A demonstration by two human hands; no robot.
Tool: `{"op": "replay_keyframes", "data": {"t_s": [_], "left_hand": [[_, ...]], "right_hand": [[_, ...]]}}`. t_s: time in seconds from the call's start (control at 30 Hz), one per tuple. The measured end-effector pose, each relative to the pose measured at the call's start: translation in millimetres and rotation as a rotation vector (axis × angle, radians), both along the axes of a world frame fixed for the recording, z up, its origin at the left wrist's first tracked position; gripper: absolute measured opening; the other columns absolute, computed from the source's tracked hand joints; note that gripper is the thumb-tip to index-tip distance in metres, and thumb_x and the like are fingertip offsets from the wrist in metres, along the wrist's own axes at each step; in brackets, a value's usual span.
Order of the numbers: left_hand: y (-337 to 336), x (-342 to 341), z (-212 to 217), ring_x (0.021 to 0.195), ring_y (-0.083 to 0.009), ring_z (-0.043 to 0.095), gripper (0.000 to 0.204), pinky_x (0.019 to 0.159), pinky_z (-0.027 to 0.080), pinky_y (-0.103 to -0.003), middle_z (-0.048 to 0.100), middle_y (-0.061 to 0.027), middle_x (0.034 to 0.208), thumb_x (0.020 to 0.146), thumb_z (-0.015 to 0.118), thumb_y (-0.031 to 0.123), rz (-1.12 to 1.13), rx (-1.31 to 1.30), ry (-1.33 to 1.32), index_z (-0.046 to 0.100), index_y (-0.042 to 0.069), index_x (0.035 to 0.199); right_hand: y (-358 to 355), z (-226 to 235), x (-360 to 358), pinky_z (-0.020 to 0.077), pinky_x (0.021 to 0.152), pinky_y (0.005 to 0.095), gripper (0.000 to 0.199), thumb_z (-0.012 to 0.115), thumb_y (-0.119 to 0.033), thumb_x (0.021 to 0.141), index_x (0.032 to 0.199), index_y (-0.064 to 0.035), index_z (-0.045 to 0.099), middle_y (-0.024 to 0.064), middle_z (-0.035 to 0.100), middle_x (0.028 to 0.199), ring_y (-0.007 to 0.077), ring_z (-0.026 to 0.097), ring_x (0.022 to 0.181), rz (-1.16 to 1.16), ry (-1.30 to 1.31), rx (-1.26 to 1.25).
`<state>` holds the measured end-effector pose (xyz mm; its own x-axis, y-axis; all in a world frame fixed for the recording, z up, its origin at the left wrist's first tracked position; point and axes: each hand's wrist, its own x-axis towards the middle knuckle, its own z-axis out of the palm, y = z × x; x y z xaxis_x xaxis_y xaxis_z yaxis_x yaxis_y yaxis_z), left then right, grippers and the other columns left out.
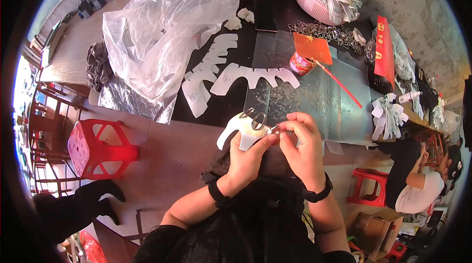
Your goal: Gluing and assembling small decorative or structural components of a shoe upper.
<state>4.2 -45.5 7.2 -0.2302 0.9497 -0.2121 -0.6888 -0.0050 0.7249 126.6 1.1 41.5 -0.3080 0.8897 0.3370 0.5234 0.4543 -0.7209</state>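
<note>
"So, where does the white piece (250, 134) sit?"

"Between the two hands, by the near edge of the dark table (206, 113). The left hand (244, 162) grips it from below, thumb pressed toward its right end; the fingers behind it are mostly hidden."

"And the right hand (306, 150)?"

"Up against that same end. Its thumb and forefinger seem to pinch a small metallic bit (275, 130), too small to name; the other fingers bend loosely above."

"Which relation matters most?"

"The end-on one, I'd judge. The piece's long axis runs roughly left to right, so its right end points at the right fingertips. The left thumb tip is there too, so both hands meet at that spot."

"What about the metal rings (252, 121)?"

"They stand up from the piece's upper edge, left of the pinch."
</note>
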Motion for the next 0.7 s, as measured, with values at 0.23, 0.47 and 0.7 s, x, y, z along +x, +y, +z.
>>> {"op": "replay_keyframes", "data": {"t_s": [0.23,0.47,0.7], "left_hand": [[1,0,-3,0.085,-0.0155,0.065,0.016,0.08,0.055,-0.03,0.066,-0.0076,0.095,0.085,0.063,-0.005,0.039,0.008,-0.001,0.06,-0.002,0.1],[1,-26,0,0.093,-0.0146,0.061,0.023,0.075,0.055,-0.029,0.063,-0.0052,0.102,0.088,0.064,0.003,-0.307,-0.143,-0.145,0.058,0.002,0.11],[2,-23,1,0.092,-0.0139,0.061,0.026,0.077,0.054,-0.028,0.063,-0.005,0.104,0.087,0.064,0.001,-0.291,-0.086,-0.13,0.057,0.002,0.113]], "right_hand": [[-7,-2,-12,0.0462,0.079,0.0393,0.018,0.066,0.006,0.071,0.082,-0.003,0.055,0.0129,0.055,0.104,0.031,0.057,0.093,-0.059,-0.096,0.231],[9,-6,20,0.0471,0.08,0.0313,0.005,0.061,-0.001,0.082,0.086,0.0002,0.058,0.0133,0.056,0.118,0.0204,0.057,0.097,0.271,0.202,-0.372],[7,-5,19,0.0459,0.078,0.0236,0.006,0.058,-0.004,0.087,0.087,0.0018,0.06,0.0105,0.055,0.123,0.0073,0.055,0.089,0.26,0.535,-0.78]]}}
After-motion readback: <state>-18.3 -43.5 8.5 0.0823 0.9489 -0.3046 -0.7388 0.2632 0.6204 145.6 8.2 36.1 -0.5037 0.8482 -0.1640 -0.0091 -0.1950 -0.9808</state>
